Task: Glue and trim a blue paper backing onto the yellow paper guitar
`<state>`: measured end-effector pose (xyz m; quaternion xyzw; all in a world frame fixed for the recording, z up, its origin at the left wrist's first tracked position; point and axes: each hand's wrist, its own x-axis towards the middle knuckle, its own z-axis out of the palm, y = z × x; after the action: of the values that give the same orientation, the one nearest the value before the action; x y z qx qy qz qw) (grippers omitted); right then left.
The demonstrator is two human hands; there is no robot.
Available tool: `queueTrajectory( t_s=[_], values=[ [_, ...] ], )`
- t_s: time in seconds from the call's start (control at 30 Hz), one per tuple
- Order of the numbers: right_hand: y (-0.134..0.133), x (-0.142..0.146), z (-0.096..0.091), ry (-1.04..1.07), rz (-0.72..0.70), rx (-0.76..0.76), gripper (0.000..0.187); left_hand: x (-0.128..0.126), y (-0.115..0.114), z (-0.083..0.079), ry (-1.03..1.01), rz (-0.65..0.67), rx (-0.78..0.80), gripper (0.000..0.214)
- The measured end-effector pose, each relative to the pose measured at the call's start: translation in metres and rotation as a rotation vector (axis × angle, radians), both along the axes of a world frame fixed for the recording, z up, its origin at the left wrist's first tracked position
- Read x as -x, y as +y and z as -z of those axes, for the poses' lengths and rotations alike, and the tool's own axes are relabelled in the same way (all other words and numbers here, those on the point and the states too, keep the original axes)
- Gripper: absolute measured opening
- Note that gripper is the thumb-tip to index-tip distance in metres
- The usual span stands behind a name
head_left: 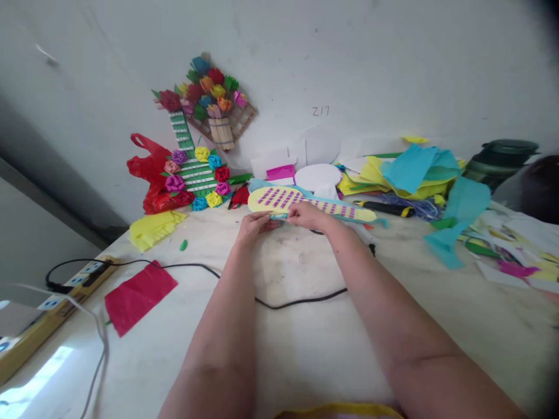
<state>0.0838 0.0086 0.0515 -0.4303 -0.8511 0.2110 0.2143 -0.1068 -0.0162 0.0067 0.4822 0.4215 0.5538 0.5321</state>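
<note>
A yellow, guitar-shaped paper craft [273,196] with rows of purple strips lies across the far middle of the table, its narrow neck pointing right. Light blue paper shows along its edges. My left hand [257,224] grips the near edge of its wide end, fingers closed and partly under it. Close beside it, my right hand [308,215] is pinched at the same near edge, where a bit of blue paper shows between the hands. Whether the right fingertips hold the blue paper or the craft's edge is hard to see.
Behind stand a green guitar craft with paper flowers [194,169] and a red plastic bag [152,174]. Right are a black-and-yellow tool [386,208] and blue paper sheets [413,166]. A black cord [288,304] crosses the table from a power strip [65,311]; red paper [140,297] lies left.
</note>
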Motion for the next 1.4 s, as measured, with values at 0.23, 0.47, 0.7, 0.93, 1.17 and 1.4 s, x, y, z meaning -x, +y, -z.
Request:
queueTrajectory(
  t_s=[0.23, 0.47, 0.7, 0.93, 1.17, 1.4],
  values=[
    [0.005, 0.007, 0.013, 0.008, 0.004, -0.063, 0.009, 0.000, 0.000, -0.001, -0.018, -0.022, 0.015, 0.042],
    [0.000, 0.006, 0.011, 0.072, 0.007, 0.001, 0.007, -0.001, -0.001, -0.002, -0.013, -0.019, 0.022, 0.040],
    [0.004, 0.006, 0.015, 0.115, 0.001, 0.006, 0.007, 0.001, 0.000, 0.000, -0.020, -0.011, 0.020, 0.042],
    [0.007, 0.008, 0.019, 0.061, 0.044, -0.042, 0.006, 0.000, -0.001, -0.002, 0.004, -0.013, 0.032, 0.041],
    [0.006, 0.012, 0.019, 0.003, 0.102, -0.066, 0.007, -0.001, -0.001, -0.002, 0.009, -0.018, 0.024, 0.043],
    [0.004, 0.014, 0.012, -0.047, 0.138, -0.018, 0.009, 0.000, -0.001, -0.001, 0.015, -0.014, 0.024, 0.042]
  ],
)
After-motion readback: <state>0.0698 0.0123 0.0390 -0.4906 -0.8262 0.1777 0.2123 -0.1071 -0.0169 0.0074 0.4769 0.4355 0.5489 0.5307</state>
